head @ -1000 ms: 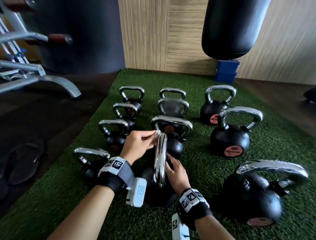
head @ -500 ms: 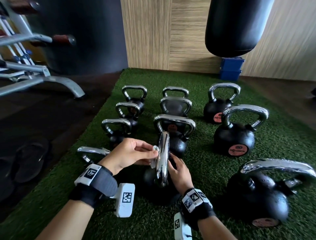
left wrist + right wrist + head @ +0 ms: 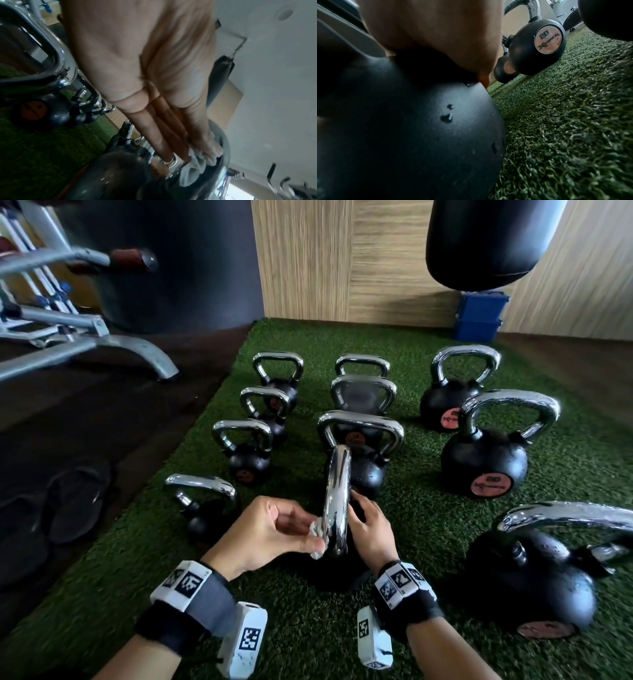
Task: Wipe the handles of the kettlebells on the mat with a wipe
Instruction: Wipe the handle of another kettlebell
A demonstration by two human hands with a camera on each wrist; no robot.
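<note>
Pinching a crumpled white wipe (image 3: 317, 537) against the chrome handle (image 3: 336, 501) of the near-edge black kettlebell (image 3: 412, 135) on the green turf mat (image 3: 411, 508): left hand (image 3: 270, 530). Right hand (image 3: 371, 529) rests on its body, grip unclear. Neighbouring kettlebell's disc (image 3: 548, 40) reads "XTRECK".

The right hand (image 3: 371, 530) fingertips are hidden behind the chrome handle (image 3: 337, 501); the near-right kettlebell (image 3: 534, 577) is blurred.

Kettlebells (image 3: 483, 463) crowd the mat (image 3: 428, 542) in close rows; open turf lies between columns
</note>
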